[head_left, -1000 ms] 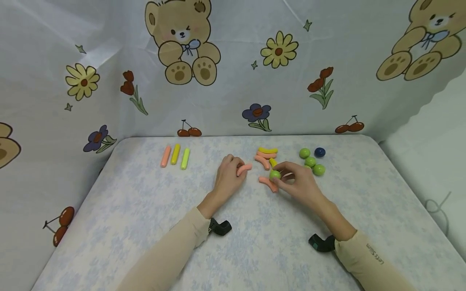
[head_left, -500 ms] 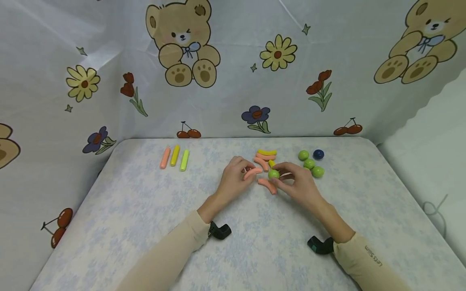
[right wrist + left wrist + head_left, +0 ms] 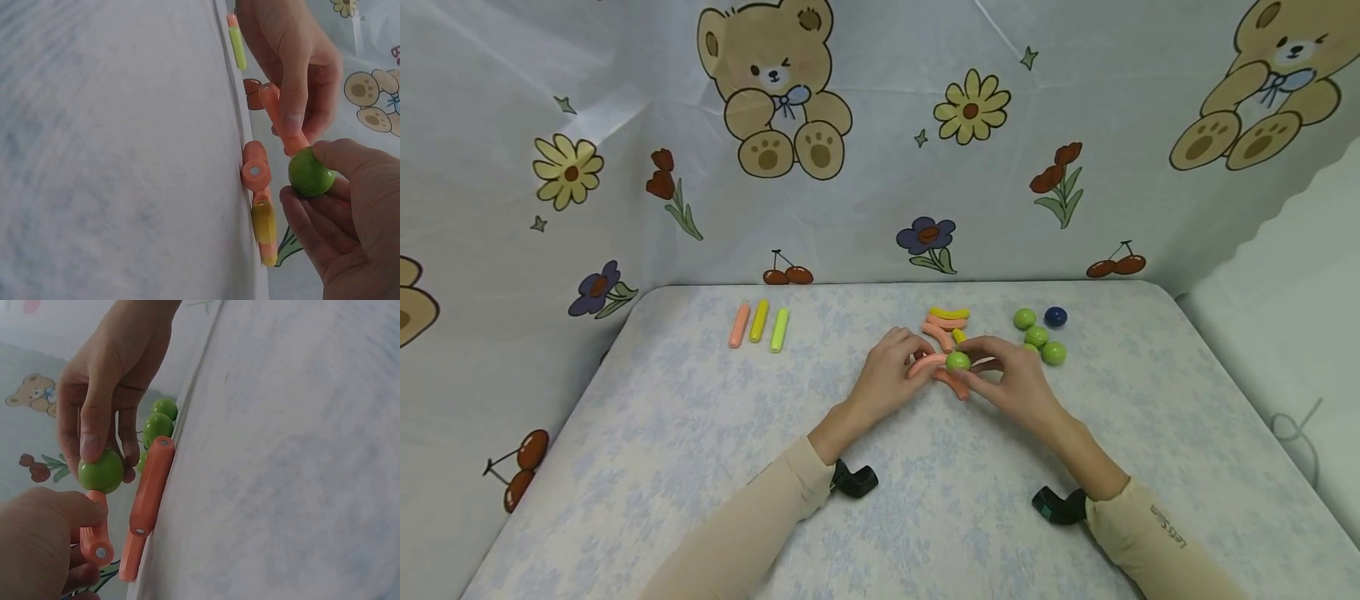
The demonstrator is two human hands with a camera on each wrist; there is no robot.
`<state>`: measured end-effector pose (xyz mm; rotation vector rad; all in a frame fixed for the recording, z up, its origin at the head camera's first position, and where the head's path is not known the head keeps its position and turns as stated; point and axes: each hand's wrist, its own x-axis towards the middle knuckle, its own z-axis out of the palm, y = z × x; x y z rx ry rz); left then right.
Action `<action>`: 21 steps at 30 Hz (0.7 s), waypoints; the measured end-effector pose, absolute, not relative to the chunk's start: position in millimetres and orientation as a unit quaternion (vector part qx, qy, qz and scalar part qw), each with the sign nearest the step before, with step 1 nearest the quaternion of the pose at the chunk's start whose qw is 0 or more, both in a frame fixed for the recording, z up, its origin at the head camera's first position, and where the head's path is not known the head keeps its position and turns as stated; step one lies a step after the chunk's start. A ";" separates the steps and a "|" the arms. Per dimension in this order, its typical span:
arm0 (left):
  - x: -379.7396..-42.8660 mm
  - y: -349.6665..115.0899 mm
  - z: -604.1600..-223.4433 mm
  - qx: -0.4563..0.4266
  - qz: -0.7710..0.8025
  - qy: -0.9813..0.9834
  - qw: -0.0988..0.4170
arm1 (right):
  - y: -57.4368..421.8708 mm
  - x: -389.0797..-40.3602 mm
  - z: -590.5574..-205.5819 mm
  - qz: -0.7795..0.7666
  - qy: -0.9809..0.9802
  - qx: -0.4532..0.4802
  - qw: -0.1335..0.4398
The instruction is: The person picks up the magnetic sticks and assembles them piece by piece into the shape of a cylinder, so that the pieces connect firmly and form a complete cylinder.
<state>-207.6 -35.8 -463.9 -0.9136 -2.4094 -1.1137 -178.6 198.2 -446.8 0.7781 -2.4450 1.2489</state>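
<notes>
Between thumb and fingers, my left hand (image 3: 887,368) pinches a curved salmon-pink rod (image 3: 95,534) with a small metal disc in its end. My right hand (image 3: 1013,379) grips a glossy green ball (image 3: 310,172) between thumb and fingertips. The rod's far end meets the ball in all three views. Both are held just above the table near its middle. Close below them lies another curved pink rod (image 3: 953,385), partly covered by the right hand in the head view. A short yellow rod (image 3: 959,336) shows just behind the ball.
Behind the hands lie two more pink rods (image 3: 937,335) and a curved yellow rod (image 3: 950,313). Several green balls (image 3: 1036,335) and a dark blue ball (image 3: 1056,317) sit at the back right. Straight pink, yellow and lime rods (image 3: 779,330) lie back left. A patterned cloth (image 3: 850,208) hangs behind.
My left hand has moved right with the pink rod, bringing its end against the green ball. My right hand has shifted slightly left, still holding the ball.
</notes>
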 end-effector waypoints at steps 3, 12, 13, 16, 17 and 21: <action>-208.2 -36.5 -464.2 -0.326 -0.388 -0.847 0.162 | 198.6 -178.7 -447.2 0.434 -0.847 0.272 0.143; -215.2 -43.7 -463.0 -0.288 -0.415 -0.845 0.179 | 209.8 -179.3 -435.2 0.401 -0.877 0.220 0.149; -216.8 -46.0 -462.8 -0.280 -0.419 -0.845 0.179 | 212.8 -180.3 -433.5 0.396 -0.880 0.212 0.152; -223.5 -54.1 -465.1 -0.258 -0.423 -0.849 0.182 | 222.9 -182.8 -428.8 0.382 -0.890 0.191 0.159; -226.2 -57.0 -466.5 -0.251 -0.422 -0.851 0.186 | 226.4 -183.5 -427.1 0.376 -0.894 0.184 0.161; -236.3 -70.1 -472.4 -0.220 -0.420 -0.859 0.191 | 240.4 -184.2 -419.6 0.342 -0.916 0.149 0.149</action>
